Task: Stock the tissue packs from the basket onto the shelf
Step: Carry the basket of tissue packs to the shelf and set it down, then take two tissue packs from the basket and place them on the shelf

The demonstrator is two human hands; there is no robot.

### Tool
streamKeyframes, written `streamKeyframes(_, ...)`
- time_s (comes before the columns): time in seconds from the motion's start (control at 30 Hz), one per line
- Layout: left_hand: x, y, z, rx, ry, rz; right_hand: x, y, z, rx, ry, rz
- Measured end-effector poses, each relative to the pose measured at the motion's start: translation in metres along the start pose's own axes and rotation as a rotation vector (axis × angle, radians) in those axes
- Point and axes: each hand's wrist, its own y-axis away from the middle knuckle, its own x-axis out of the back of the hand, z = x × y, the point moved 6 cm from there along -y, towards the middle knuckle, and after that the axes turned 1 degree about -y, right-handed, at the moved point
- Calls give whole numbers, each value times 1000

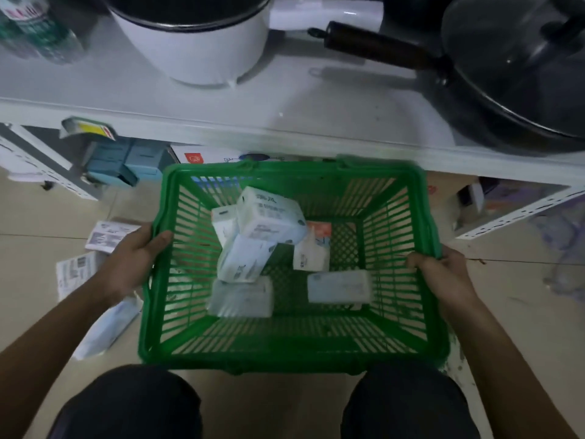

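The long white metal shelf (285, 122) runs across the top of the view, above and beyond everything else, carrying a round white cooking pot (193, 42) toward its left and a black lidded wok with a dark wooden handle (519, 74) at its right. Just below the shelf's front edge, over a beige tiled floor (512, 312), sits the green slatted plastic basket (294, 267), which serves as the landmark here. The left hand (133, 258) grips the basket's left rim, fingers curled over the edge with the thumb inside; the right hand (440, 270) grips the right rim the same way, so both hands are closed on the basket and neither has a pack. Inside the basket lie several pale blue-and-white soft tissue packs (269, 217), piled loosely toward its left and centre, with one flat pack (338, 286) near its right side and one with an orange patch (313, 248) behind that. Left of the basket, on the floor, lie scattered white printed wrappers or packs (110, 236); blur makes them hard to identify. Beyond the basket's left corner, under the shelf, blue packs (126, 163) appear already stocked. The step in hand looks like positioning the basket in front of the shelf; no pack is being lifted. The next move calls for freeing one hand from the rim, steadying the basket, and picking the topmost pack first, since it rests on others.
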Motion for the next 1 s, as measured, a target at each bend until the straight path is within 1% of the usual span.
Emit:
streamKeyframes(0.1, -6, -9, -13, 52, 22, 8, -17, -16, 22, -87, -7, -43)
streamKeyframes(0.23, -20, -27, -27, 83, -24, -21, -33, -30, 53, -166, -20, -55)
streamKeyframes(0.37, -31, -43, -29, 90, 56, -60, -32, -46, 45, -120, 35, -26)
streamKeyframes(0.47, -32, -56, -22, 84, 92, -103, -30, -54, 34, -66, 123, -31)
streamKeyframes(0.53, -32, -62, -21, 75, 76, -112, -30, -57, 34, -34, 176, -14)
streamKeyframes(0.67, -33, -61, -19, 58, 3, -93, -27, -58, 39, 20, 308, 100)
streamKeyframes(0.77, -32, -62, -14, 63, -111, -88, -29, -55, 32, 109, 481, 166)
streamKeyframes(0.8, -33, -62, -12, 68, -167, -95, -31, -52, 29, 166, 541, 196)
streamKeyframes(0.87, -32, -59, -5, 40, -315, -65, -35, -44, 13, 370, 649, 289)
streamKeyframes(0.9, -30, -57, 1, -23, -385, 7, -37, -40, 4, 493, 701, 341)
streamKeyframes(0.93, -27, -54, 10, -126, -448, 120, -41, -35, -5, 614, 733, 375)
streamKeyframes(0.97, -25, -49, 22, -244, -503, 238, -46, -30, -13, 718, 731, 380)
streamKeyframes(1.0, -25, -43, 36, -359, -553, 337, -53, -28, -18, 792, 702, 343)
